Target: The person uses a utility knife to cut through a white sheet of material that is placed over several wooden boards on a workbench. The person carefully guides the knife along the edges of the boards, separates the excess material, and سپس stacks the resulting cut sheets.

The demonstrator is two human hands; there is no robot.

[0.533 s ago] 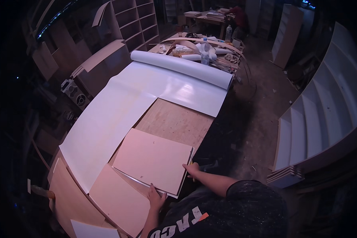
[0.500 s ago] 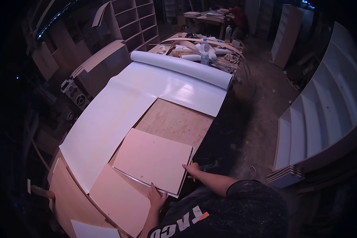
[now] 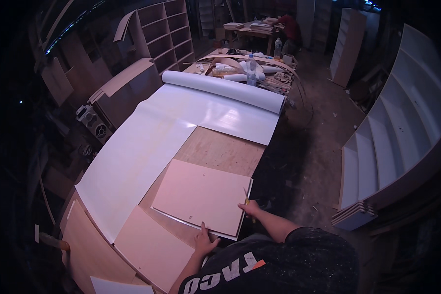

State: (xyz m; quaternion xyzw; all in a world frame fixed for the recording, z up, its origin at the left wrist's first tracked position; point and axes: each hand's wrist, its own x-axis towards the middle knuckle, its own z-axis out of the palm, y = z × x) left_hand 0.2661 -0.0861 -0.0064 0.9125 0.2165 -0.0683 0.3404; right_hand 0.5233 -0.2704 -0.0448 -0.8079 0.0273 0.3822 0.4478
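Note:
A pale pink rectangular board (image 3: 201,193) lies with a white layer showing along its edges, partly over the bare wooden worktop (image 3: 225,147). At its near edge my left hand (image 3: 205,241) grips it, index finger stretched on top and thumb spread along the rim. My right hand (image 3: 250,208) is at the right edge, closed around a slim yellow utility knife (image 3: 247,201) whose blade points up and away. The fingers under the board are hidden. Left of my left hand lies another pink board (image 3: 154,245).
White sheeting (image 3: 147,127) covers the left and far worktop, ending in a thick roll (image 3: 225,90). Behind stands a cluttered table with a plastic bottle (image 3: 251,71). A white shelf unit (image 3: 392,122) is at right. Someone in red (image 3: 290,27) is far back.
The pink board has shifted right across the worktop, together with both my hands. The utility knife's blade now shows above my right hand.

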